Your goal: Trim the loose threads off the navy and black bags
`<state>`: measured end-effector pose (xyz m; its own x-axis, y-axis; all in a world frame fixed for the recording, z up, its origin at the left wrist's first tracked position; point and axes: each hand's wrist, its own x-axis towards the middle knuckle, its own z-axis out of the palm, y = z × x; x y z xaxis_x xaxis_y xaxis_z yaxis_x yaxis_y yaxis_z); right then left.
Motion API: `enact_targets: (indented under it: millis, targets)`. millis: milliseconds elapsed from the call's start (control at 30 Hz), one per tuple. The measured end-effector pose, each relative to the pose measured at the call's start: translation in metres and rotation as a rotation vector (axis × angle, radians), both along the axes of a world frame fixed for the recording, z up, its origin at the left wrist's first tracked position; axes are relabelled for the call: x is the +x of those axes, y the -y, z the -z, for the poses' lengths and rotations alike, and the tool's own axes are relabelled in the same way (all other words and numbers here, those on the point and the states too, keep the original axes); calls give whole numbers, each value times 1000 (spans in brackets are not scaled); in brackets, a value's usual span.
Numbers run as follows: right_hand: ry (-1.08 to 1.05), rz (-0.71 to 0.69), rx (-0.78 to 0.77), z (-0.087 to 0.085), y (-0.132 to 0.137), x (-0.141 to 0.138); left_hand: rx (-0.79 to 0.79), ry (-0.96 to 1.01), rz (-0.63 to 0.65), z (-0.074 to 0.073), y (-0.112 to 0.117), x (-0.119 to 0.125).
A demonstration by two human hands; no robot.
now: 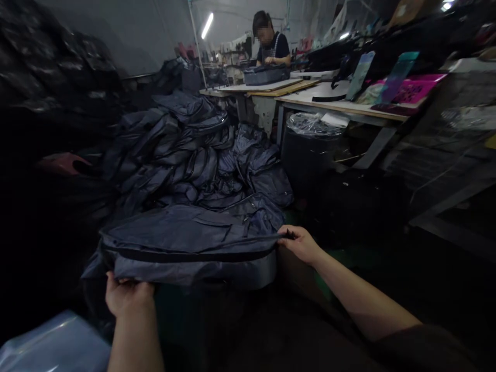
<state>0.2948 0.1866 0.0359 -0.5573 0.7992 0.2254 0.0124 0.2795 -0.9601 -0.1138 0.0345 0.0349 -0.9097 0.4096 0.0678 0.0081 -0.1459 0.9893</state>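
**Bare forearms [134, 346] hold up a dark navy nylon zip bag [186, 243] above a heap of similar bags**

The left hand [127, 295] is at the bag's near edge, its fingers [120, 281] curled around the fabric with their tips out of sight, so whether they pinch it cannot be told. The fingers [289, 233] of the right hand [302, 245] are pressed together, pinching the far corner beside the end of a black zip [186, 256]. The bag spans the space between both hands, sagging slightly.

Just beyond it rises a slumped heap of dark navy nylon bags [186, 165]. Farther off, a seated co-worker's hands [271, 60] rest on another navy bag [263, 75] on a pale wooden worktop [333, 106]. As far as the view shows, one bag is in hand and many remain piled. Flat pink and teal printed boards [403, 88] stand at the worktop's far end, but no brand or writing can be read.
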Motion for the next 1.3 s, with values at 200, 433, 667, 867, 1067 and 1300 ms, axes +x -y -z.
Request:
enact_targets:
  millis: [200,433,667,867,1067,1300]
  targets:
    - [24,55,261,-74,3,-39,-226,194,-18,20,4,20]
    - [309,106,422,-61,47,-68,-352,-829,659,-41,-14,124]
    - [495,-257,464,-57,20,-30,-266,-991,994,-40,-16,182]
    - [671,-317,447,-36,-77,24,-221,-876,1029,-34,6,174]
    - [616,-342,454,-13,-95,38,-211,-859,932,-38,6,166]
    - [510,-56,437,3,-67,52,-223,-939,785,-36,-4,136]
